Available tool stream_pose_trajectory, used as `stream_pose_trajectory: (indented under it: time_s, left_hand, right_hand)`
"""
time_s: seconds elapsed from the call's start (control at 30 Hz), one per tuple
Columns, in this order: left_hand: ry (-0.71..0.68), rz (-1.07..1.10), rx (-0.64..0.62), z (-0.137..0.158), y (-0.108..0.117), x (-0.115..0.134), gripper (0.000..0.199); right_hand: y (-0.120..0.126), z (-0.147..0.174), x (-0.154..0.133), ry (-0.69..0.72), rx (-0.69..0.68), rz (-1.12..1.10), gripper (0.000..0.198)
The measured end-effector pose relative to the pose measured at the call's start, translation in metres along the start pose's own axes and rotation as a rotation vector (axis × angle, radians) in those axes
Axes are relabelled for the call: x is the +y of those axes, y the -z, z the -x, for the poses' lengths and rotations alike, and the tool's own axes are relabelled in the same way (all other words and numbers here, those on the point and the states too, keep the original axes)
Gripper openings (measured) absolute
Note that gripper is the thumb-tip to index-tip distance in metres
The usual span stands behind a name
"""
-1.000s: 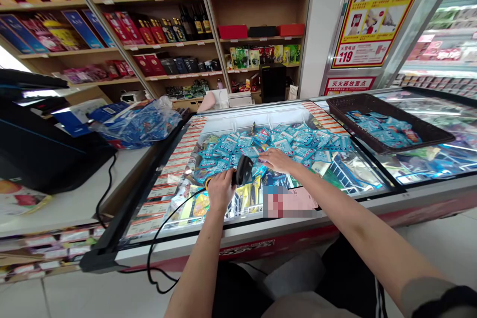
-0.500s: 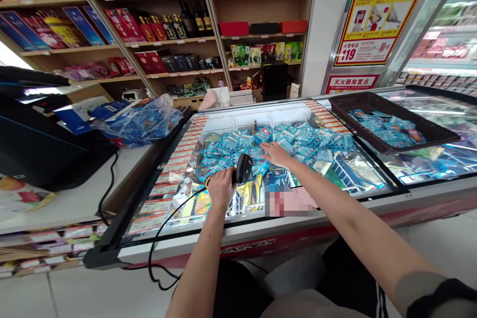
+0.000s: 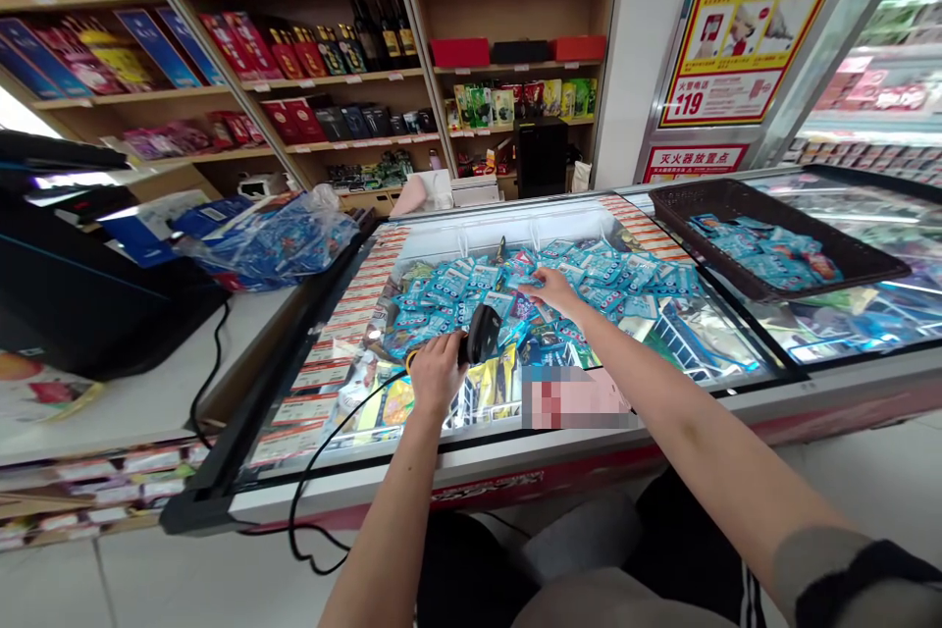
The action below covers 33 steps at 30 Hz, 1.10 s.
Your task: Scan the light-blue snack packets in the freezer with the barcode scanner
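Observation:
My left hand [image 3: 437, 373] is wrapped round the handle of a black barcode scanner [image 3: 483, 334], whose head points away from me over the freezer. Over the middle of a spread pile of small blue packets [image 3: 448, 285] is my right hand [image 3: 551, 292]. Its thumb and fingers pinch the edge of one blue packet [image 3: 527, 288]. The pile lies on the glass top of a chest freezer [image 3: 324, 392]. Below the glass, yellow packs [image 3: 492, 383] show near the front.
A dark brown tray [image 3: 868, 260] with more blue packets stands on the freezer at right. At left are a plastic bag of blue packets [image 3: 280, 235] and a black checkout machine [image 3: 80, 285]. The scanner's cable [image 3: 324, 442] hangs over the front edge. Stocked shelves [image 3: 339, 78] stand behind.
My right hand has shifted slightly right and its spread fingers have closed on a blue packet. My left hand keeps the barcode scanner in nearly the same place.

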<state>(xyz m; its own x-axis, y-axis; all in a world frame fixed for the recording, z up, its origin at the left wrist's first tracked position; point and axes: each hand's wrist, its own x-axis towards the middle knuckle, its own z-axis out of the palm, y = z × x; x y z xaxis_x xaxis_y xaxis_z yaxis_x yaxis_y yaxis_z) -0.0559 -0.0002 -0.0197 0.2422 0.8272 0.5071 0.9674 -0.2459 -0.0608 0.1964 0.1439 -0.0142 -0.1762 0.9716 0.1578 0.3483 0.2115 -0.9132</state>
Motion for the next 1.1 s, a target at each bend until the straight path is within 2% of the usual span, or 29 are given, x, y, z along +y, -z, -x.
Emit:
stream_pose_trajectory:
  time_s: [0.1, 0.2, 0.53, 0.8, 1.1]
  left_hand:
    - [-0.017, 0.007, -0.008, -0.002, 0.001, 0.001, 0.037]
    - [-0.033, 0.026, -0.015, -0.004, 0.002, 0.001, 0.039]
    - [-0.039, 0.055, -0.077, -0.013, 0.015, 0.019, 0.036]
    - [-0.045, 0.097, -0.095, -0.018, 0.014, 0.036, 0.032]
    - [-0.026, 0.089, -0.101, -0.019, 0.012, 0.037, 0.033]
  right_hand:
    - [0.013, 0.007, 0.004, -0.105, -0.021, -0.22, 0.057]
    - [0.023, 0.014, 0.007, -0.112, -0.042, -0.292, 0.056]
    - [0.034, 0.023, 0.01, -0.083, -0.011, -0.355, 0.025]
    - [0.034, 0.032, 0.008, -0.079, -0.065, -0.397, 0.023]
    - [0.03, 0.027, 0.019, -0.082, -0.072, -0.411, 0.018]
